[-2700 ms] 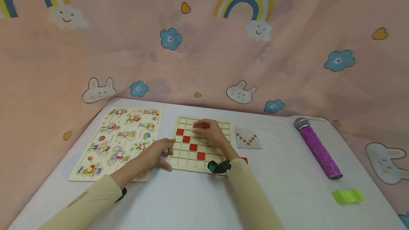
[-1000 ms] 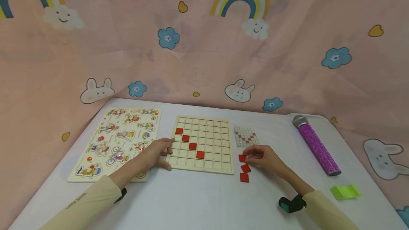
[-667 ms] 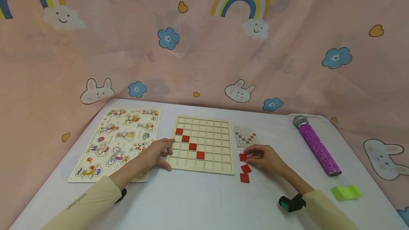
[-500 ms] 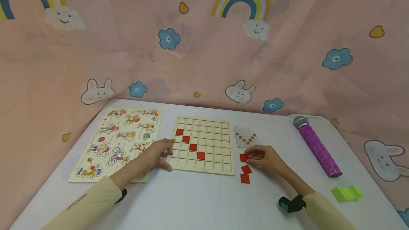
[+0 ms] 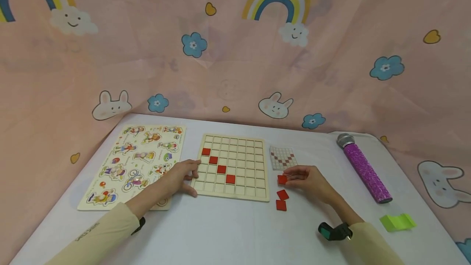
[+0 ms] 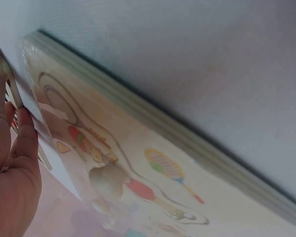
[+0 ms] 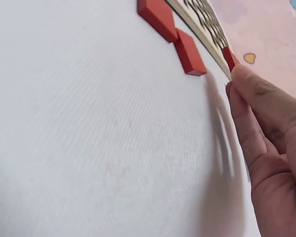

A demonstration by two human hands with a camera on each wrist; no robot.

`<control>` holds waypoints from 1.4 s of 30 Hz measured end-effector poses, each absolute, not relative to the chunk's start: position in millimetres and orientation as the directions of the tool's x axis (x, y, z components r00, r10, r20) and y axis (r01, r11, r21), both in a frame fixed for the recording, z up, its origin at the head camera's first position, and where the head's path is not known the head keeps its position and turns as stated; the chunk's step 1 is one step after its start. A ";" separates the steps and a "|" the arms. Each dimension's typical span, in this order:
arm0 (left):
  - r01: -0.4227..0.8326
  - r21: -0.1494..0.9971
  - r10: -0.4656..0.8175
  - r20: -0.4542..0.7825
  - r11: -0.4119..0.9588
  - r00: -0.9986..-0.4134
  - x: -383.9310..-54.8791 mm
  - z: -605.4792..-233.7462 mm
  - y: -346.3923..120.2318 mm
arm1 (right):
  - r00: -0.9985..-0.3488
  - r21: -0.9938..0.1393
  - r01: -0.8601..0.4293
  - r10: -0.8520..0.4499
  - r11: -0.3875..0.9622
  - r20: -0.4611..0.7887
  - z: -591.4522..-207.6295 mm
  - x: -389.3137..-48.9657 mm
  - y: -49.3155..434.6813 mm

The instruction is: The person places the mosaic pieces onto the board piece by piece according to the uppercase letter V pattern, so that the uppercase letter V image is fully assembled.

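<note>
Red tile (image 5: 282, 179) sits between the thumb and fingertips of your right hand (image 5: 309, 183), pinched from the side nearer your palm; it is just right of the grid board (image 5: 250, 173) and just on your side of the pattern card (image 5: 281, 156). You cannot tell from these views whether it touches the white cloth (image 5: 228, 232). Two loose tiles (image 5: 281, 205) lie nearer you, below your fingertips and clear of them. Your right forearm slants in from the lower right, with a black device (image 5: 333, 231) at the wrist. Your left hand (image 5: 182, 177) rests at the left edge of the grid board, its fingers close together and slightly bent, the thumb spread away toward the near corner; that forearm crosses the near right corner of the puzzle board (image 5: 128, 158). Only from your head do you see the four seated tiles (image 5: 221, 169), which run in a diagonal across the squares. Your right wrist view adds the thickness of the loose pair and the hand's shadow on the cloth, while your left wrist view brings out the puzzle board's layered edge and a printed racket (image 6: 165, 165).
</note>
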State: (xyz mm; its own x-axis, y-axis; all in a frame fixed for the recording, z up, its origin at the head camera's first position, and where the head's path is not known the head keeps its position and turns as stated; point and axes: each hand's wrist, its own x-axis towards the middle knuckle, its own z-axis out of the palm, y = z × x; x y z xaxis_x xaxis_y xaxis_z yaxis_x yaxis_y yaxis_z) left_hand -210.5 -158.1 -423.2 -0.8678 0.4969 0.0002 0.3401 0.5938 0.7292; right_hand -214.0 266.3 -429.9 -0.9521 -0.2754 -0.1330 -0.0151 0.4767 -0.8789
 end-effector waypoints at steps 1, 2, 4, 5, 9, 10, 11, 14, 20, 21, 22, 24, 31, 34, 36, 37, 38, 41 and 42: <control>0.330 0.735 0.492 -0.006 0.592 -0.871 -210.7 -423.3 -158.1 | -0.954 -0.881 0.003 -0.264 0.472 -0.144 -430.3 -214.2 266.0; 0.322 0.737 0.487 -0.011 0.594 -0.873 -210.9 -423.3 -158.0 | -0.956 -0.884 0.023 -0.249 0.468 -0.157 -430.9 -214.5 265.4; 0.307 0.745 0.479 -0.020 0.593 -0.878 -211.2 -423.4 -157.7 | -0.958 -0.889 0.054 -0.227 0.454 -0.174 -431.6 -215.4 263.8; 0.301 0.749 0.475 -0.022 0.591 -0.879 -211.4 -423.4 -157.7 | -0.959 -0.894 0.061 -0.223 0.444 -0.176 -431.6 -215.9 262.7; 0.293 0.757 0.472 -0.023 0.584 -0.881 -212.1 -424.2 -157.8 | -0.959 -0.916 0.068 -0.226 0.396 -0.169 -431.6 -217.9 257.1; 0.295 0.754 0.473 -0.023 0.586 -0.881 -212.2 -424.2 -157.8 | -0.959 -0.921 0.069 -0.228 0.383 -0.166 -431.8 -218.3 255.4; 0.298 0.751 0.474 -0.024 0.590 -0.880 -212.4 -424.4 -157.9 | -0.959 -0.923 0.065 -0.232 0.379 -0.163 -431.9 -218.5 253.6; 0.303 0.736 0.475 -0.029 0.605 -0.879 -213.0 -424.7 -158.2 | -0.962 -0.923 0.070 -0.221 0.379 -0.163 -432.5 -219.3 247.3; 0.302 0.732 0.476 -0.036 0.611 -0.878 -213.7 -424.7 -158.1 | -0.969 -0.913 0.066 -0.191 0.403 -0.155 -432.9 -221.4 233.7; 0.302 0.731 0.477 -0.037 0.613 -0.878 -213.8 -424.7 -157.8 | -0.970 -0.913 0.067 -0.189 0.402 -0.155 -432.6 -221.8 231.1; 0.303 0.730 0.478 -0.036 0.612 -0.878 -213.9 -424.6 -157.6 | -0.969 -0.916 0.069 -0.191 0.396 -0.156 -432.5 -222.5 228.5; 0.308 0.728 0.480 -0.033 0.613 -0.876 -213.9 -424.5 -157.3 | -0.968 -0.919 0.075 -0.193 0.388 -0.161 -431.9 -223.9 222.8; 0.304 0.727 0.476 -0.036 0.615 -0.879 -213.1 -423.3 -156.9 | -0.966 -0.921 0.060 -0.209 0.385 -0.150 -430.6 -228.9 204.1; 0.310 0.712 0.476 -0.038 0.630 -0.879 -213.4 -422.8 -156.0 | -0.964 -0.930 0.062 -0.219 0.361 -0.150 -430.8 -230.5 195.6; 0.319 0.697 0.477 -0.038 0.642 -0.878 -213.5 -422.5 -155.5 | -0.965 -0.928 0.058 -0.218 0.368 -0.147 -431.1 -231.2 189.9; 0.324 0.689 0.478 -0.036 0.648 -0.878 -213.7 -422.5 -155.4 | -0.966 -0.925 0.056 -0.215 0.375 -0.146 -431.3 -231.5 187.0; 0.327 0.685 0.478 -0.035 0.651 -0.878 -213.9 -422.7 -155.3 | -0.967 -0.925 0.054 -0.211 0.375 -0.142 -431.2 -231.6 184.1; 0.336 0.678 0.482 -0.030 0.653 -0.875 -214.2 -422.9 -155.4 | -0.969 -0.922 0.038 -0.209 0.386 -0.128 -431.3 -231.9 176.1; 0.340 0.677 0.484 -0.028 0.653 -0.875 -214.3 -422.9 -155.5 | -0.970 -0.924 0.037 -0.208 0.381 -0.125 -431.2 -231.8 173.4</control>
